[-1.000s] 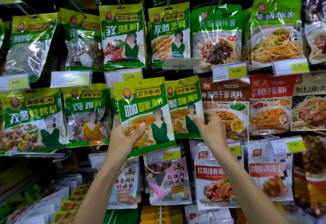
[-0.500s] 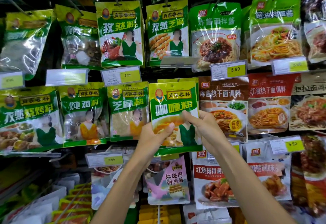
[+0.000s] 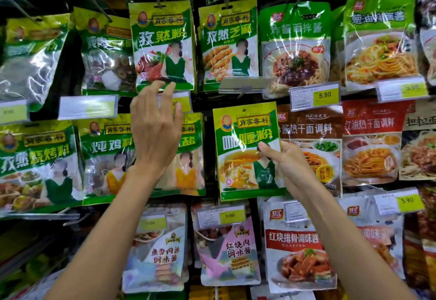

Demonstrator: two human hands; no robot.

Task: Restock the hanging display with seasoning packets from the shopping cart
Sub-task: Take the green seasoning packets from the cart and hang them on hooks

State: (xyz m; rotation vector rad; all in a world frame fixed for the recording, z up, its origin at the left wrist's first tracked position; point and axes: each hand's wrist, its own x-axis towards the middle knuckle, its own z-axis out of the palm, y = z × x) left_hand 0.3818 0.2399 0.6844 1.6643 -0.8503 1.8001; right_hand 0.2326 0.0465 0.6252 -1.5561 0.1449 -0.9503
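The right hand (image 3: 286, 160) pinches the green-and-yellow curry packet (image 3: 245, 153) at its right edge, thumb on the front. It holds the packet upright in the display's middle row, overlapping the brown noodle-sauce packet (image 3: 313, 129). The left hand (image 3: 155, 129) is raised, fingers spread and holding nothing. It covers part of a green packet (image 3: 191, 158) and a price tag (image 3: 184, 102), with its fingertips at the cumin packet's (image 3: 162, 47) bottom edge. A 5.90 tag (image 3: 315, 96) hangs above right.

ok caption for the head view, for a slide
Right hand pinches a green curry powder packet at the hanging display; the open left hand is raised beside it.
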